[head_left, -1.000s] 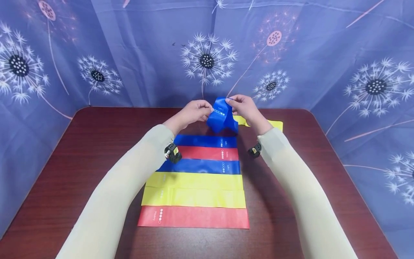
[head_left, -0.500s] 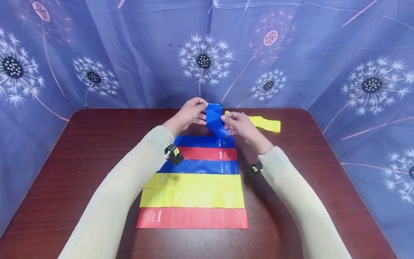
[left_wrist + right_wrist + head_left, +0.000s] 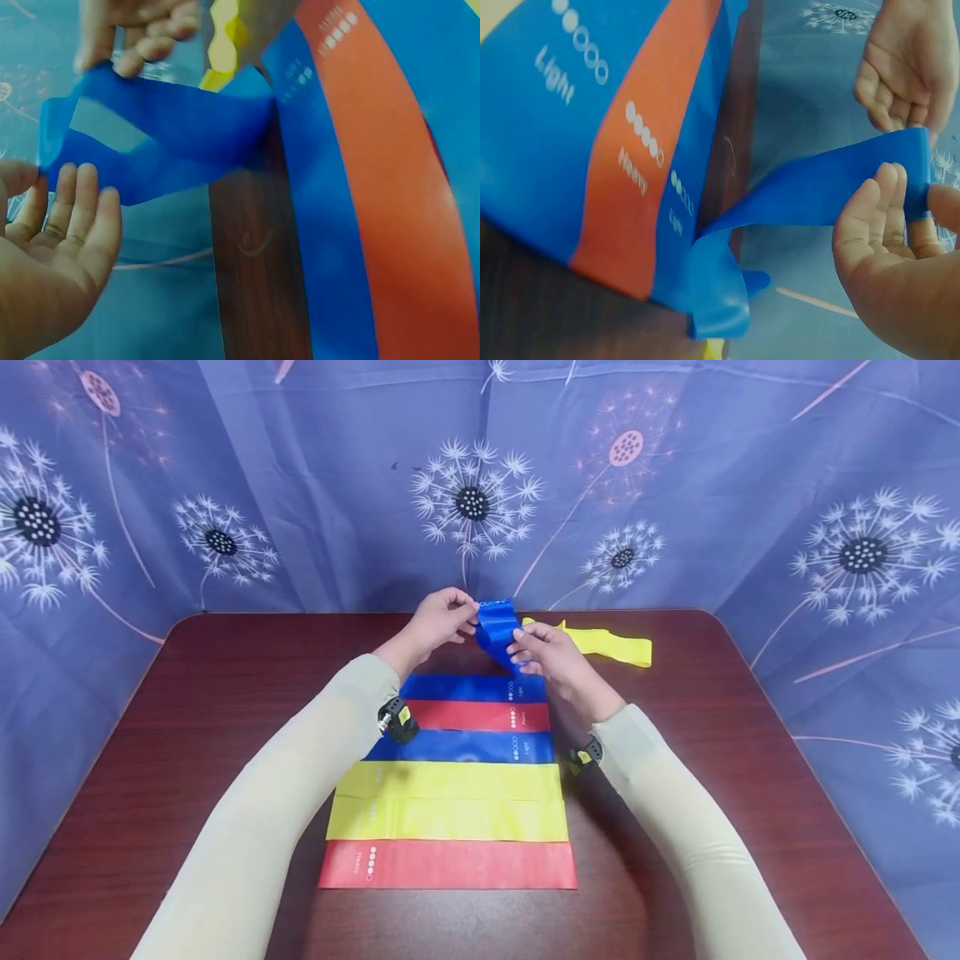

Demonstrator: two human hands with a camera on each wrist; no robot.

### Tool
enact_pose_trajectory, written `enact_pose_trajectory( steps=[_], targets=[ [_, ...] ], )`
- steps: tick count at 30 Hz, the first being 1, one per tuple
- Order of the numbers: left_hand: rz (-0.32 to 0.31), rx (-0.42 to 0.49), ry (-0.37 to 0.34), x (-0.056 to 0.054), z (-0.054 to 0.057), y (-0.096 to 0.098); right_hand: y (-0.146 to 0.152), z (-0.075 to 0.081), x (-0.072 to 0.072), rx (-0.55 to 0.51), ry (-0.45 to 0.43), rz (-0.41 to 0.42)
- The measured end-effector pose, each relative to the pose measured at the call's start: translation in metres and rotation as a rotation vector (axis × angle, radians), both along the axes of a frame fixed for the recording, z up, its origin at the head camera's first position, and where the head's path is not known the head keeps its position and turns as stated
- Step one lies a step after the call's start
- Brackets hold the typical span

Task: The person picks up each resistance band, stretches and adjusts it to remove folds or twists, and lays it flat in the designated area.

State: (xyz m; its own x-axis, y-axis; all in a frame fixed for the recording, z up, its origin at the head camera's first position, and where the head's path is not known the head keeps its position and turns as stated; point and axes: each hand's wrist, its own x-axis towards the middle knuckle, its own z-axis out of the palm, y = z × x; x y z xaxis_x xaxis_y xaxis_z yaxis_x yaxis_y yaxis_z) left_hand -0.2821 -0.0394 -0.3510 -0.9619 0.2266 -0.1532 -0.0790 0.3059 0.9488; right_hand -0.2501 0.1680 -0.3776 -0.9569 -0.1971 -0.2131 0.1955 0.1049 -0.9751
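Observation:
A blue resistance band (image 3: 497, 625) is held up between both hands near the table's far edge. My left hand (image 3: 443, 618) pinches its upper left corner, beside a row of printed circles. My right hand (image 3: 551, 653) pinches its right edge, a little lower. In the left wrist view the band (image 3: 187, 120) forms an open loop, its far end hanging beside the laid-out bands. The right wrist view shows the right thumb and fingers (image 3: 881, 217) on the band's edge, while a loose fold (image 3: 720, 292) droops near the blue band marked Light (image 3: 676, 199).
Flat bands lie in a column: blue (image 3: 472, 688), red (image 3: 480, 716), blue (image 3: 480, 747), two yellow (image 3: 465, 779) and a red Heavy one (image 3: 465, 864) nearest. A crumpled yellow band (image 3: 615, 647) lies behind at right. A patterned cloth (image 3: 337, 485) surrounds the dark wooden table (image 3: 187, 710).
My right hand has moved down and left along the blue band, which has turned so its printed circles sit at the top. The column of flat bands has stayed put.

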Motion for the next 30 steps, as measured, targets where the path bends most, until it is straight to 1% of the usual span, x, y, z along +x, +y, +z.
enact_pose_trajectory(
  steps=[1, 3, 5, 6, 8, 10, 13, 15, 17, 19, 22, 23, 25, 27, 30],
  targets=[
    [-0.014, -0.045, 0.020, 0.001, 0.000, -0.002, 0.002, 0.001, -0.001, 0.011, 0.015, -0.007],
    [-0.042, -0.137, 0.051, 0.002, -0.001, -0.005, 0.005, 0.004, -0.002, 0.074, 0.060, -0.010],
    [-0.065, -0.205, 0.075, 0.003, 0.000, -0.007, 0.009, 0.007, -0.003, 0.156, 0.112, 0.002],
    [-0.079, -0.224, 0.088, 0.003, 0.001, -0.008, 0.011, 0.009, -0.003, 0.206, 0.145, 0.017],
    [-0.117, -0.243, 0.122, 0.003, 0.002, -0.008, 0.013, 0.013, -0.004, 0.303, 0.209, 0.061],
    [-0.181, -0.231, 0.155, 0.002, 0.003, -0.007, 0.014, 0.020, -0.005, 0.365, 0.255, 0.112],
    [-0.315, -0.211, 0.190, 0.001, 0.005, -0.002, 0.013, 0.032, -0.006, 0.421, 0.316, 0.186],
    [-0.398, -0.212, 0.191, 0.002, 0.005, 0.002, 0.012, 0.040, -0.007, 0.444, 0.342, 0.218],
    [-0.454, -0.228, 0.193, 0.002, 0.006, 0.007, 0.011, 0.049, -0.009, 0.470, 0.369, 0.253],
    [-0.489, -0.246, 0.203, 0.002, 0.007, 0.012, 0.009, 0.059, -0.011, 0.492, 0.393, 0.292],
    [-0.508, -0.252, 0.239, 0.002, 0.009, 0.018, 0.007, 0.072, -0.012, 0.517, 0.424, 0.352],
    [-0.507, -0.255, 0.254, 0.001, 0.010, 0.020, 0.007, 0.076, -0.013, 0.521, 0.436, 0.366],
    [-0.486, -0.256, 0.272, 0.000, 0.014, 0.022, 0.007, 0.084, -0.014, 0.533, 0.458, 0.366],
    [-0.443, -0.262, 0.271, -0.001, 0.017, 0.022, 0.009, 0.091, -0.016, 0.545, 0.489, 0.332],
    [-0.363, -0.259, 0.252, -0.003, 0.022, 0.019, 0.014, 0.099, -0.019, 0.538, 0.516, 0.231]
  ],
)
